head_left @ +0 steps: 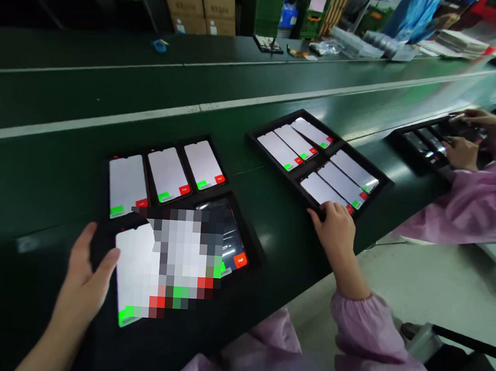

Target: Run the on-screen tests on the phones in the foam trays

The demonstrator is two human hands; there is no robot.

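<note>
Along the left side of a black tray (245,230), my left hand (85,279) straddles the rim, thumb inside at a phone's edge and fingers outside. Smartphones lie in it in two rows; most screens are lit white with green and red marks, such as the upper-left phone (128,186). A darker phone (234,238) sits at its lower right. Pixelation hides part of the lower row. My right hand (337,230) grips the near edge of a second black tray (382,185), thumb at the rim. This one also holds two rows of lit phones (277,150).
Both trays rest on a dark green bench (218,119) with pale lines. A co-worker's hands (462,151) are over another tray (406,142) at right. Plastic packs (357,44) and papers (458,44) lie at the back, with cardboard boxes (200,6) beyond.
</note>
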